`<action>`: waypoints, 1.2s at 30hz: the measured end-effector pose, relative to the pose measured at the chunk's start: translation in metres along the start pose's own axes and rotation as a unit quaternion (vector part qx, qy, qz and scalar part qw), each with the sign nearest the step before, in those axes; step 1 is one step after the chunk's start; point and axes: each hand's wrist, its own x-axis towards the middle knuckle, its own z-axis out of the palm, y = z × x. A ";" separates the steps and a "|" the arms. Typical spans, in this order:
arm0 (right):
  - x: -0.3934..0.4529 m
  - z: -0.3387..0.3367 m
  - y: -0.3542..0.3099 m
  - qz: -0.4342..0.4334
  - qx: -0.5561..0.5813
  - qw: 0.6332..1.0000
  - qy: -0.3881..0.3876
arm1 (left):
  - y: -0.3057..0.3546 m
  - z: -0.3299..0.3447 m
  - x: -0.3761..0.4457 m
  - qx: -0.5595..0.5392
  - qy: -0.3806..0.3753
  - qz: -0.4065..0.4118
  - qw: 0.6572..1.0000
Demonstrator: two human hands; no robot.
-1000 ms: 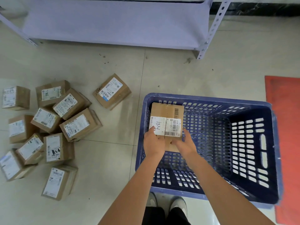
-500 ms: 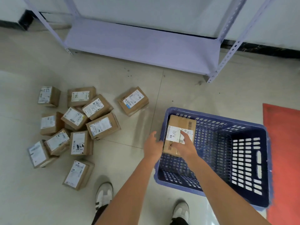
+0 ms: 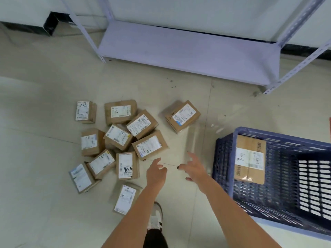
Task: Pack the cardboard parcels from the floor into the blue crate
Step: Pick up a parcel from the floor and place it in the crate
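The blue crate [image 3: 223,158] stands on the floor at the right. One cardboard parcel [image 3: 249,160] with a white label stands inside it against the left wall. Several labelled cardboard parcels lie in a loose heap [image 3: 114,140] on the floor at the left, and a single parcel [image 3: 182,116] lies apart toward the crate. My left hand [image 3: 156,174] and my right hand [image 3: 195,169] hover empty over bare floor between heap and crate, fingers spread. The nearest parcel [image 3: 149,144] lies just beyond my left hand.
A pale metal shelf unit [image 3: 188,51] stands on the floor at the back, its legs at the left and right. My shoe [image 3: 155,218] shows beneath my left arm. A red mat edge [image 3: 330,122] shows at the far right.
Both hands have let go of the parcel, which now rests in the crate, and have swung left out of the crate toward the heap. The view has turned left.
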 end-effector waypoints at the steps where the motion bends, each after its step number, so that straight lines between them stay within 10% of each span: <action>1: 0.004 0.014 -0.001 0.004 0.002 1.000 -0.005 | -0.003 -0.011 0.008 -0.001 0.003 -0.008 1.000; 24: 0.259 0.093 0.033 -0.019 -0.117 0.992 0.049 | -0.078 -0.042 0.272 0.121 0.117 0.018 0.986; 36: 0.253 0.097 0.041 -0.002 -0.096 0.994 0.056 | -0.066 -0.034 0.258 0.103 0.103 0.047 0.988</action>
